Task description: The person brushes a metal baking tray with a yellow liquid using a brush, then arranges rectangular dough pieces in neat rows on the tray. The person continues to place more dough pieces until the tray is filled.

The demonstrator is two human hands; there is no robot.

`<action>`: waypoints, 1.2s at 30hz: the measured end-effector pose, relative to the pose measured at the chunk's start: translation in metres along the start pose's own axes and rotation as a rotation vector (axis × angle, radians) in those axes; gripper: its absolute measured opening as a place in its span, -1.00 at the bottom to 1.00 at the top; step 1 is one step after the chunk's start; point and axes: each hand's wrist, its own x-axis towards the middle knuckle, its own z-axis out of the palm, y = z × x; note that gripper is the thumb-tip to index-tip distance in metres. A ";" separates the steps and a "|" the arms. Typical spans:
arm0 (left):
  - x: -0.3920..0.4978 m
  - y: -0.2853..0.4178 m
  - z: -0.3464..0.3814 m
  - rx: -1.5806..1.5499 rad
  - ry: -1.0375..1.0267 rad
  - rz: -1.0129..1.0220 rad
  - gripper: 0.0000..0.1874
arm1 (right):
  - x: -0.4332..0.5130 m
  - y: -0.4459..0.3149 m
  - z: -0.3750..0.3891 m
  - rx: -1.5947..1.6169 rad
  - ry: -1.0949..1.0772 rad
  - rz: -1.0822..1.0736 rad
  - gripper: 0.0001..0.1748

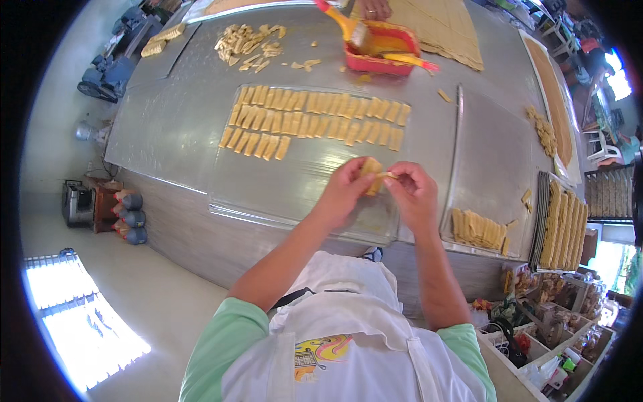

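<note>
My left hand [344, 188] holds a small bundle of pale yellow dough strips [372, 168] over the front right part of a shiny metal baking tray [286, 188]. Beside it, my right hand [416, 193] pinches the end of a thin strip [387, 175] between thumb and fingers, close against the bundle. Whether that strip is separate from the bundle is hard to see. On the tray's far half lie three rows of short dough strips [316, 123], set side by side; the nearest row covers only the left part.
A red basin [379, 66] holds yellow liquid and two brushes, with another person's hand [376, 9] behind it. Dough scraps [243, 42] lie at far left, a dough sheet [447, 32] at far right. The right tray [492, 135] bears stacked strips [479, 228]; stacked loaded trays [560, 226] stand beyond.
</note>
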 end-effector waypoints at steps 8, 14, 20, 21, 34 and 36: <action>-0.021 0.078 -0.192 0.180 0.083 -0.083 -0.57 | 0.068 0.005 0.162 -0.382 -0.274 0.006 -0.76; -0.002 0.087 -0.214 0.281 -0.058 -0.082 -0.60 | 0.076 0.003 0.200 -0.702 -0.010 -0.226 -0.72; 0.020 0.076 -0.198 0.351 -0.201 -0.103 -0.60 | 0.054 -0.002 0.193 -0.281 -0.040 0.295 -0.62; 0.021 0.076 -0.197 0.348 -0.194 -0.090 -0.60 | 0.054 -0.003 0.193 -0.359 -0.020 0.185 -0.62; 0.024 0.075 -0.183 0.098 -0.224 -0.339 -0.63 | 0.057 0.004 0.181 -0.291 0.079 0.236 -0.60; 0.024 0.077 -0.185 0.128 -0.207 -0.342 -0.63 | 0.063 0.006 0.180 -0.470 0.107 0.183 -0.61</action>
